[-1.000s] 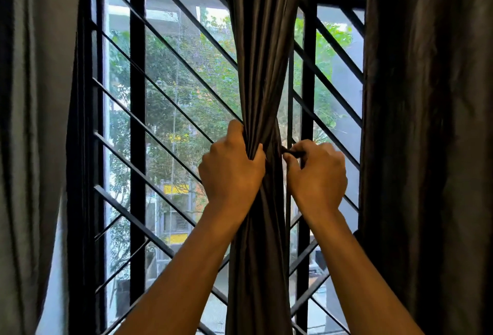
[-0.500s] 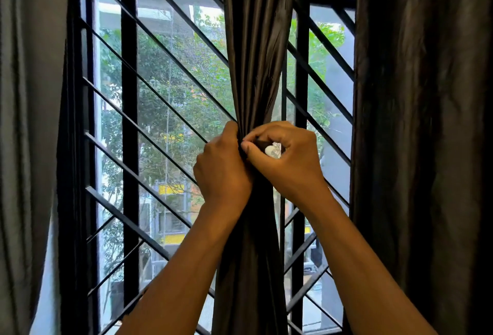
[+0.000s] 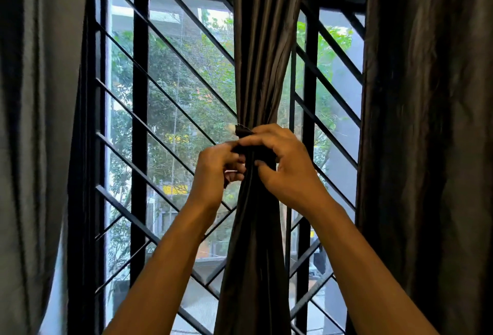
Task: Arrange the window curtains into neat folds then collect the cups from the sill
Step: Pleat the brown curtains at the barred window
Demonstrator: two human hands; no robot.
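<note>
both hands are now pinching the tie band around the middle curtain: left hand, right hand; bundle gathered, fastening underway, cups not in view.

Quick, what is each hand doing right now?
Left hand: fingers curled, pinching the dark tie band around the middle curtain.
Right hand: fingers curled round the same band.

Gathered curtain at the middle of the window, one hand on each side

The middle curtain hangs in front of the window grille, between the left curtain and the right curtain. The left hand and right hand meet at the tie band around it.
</note>
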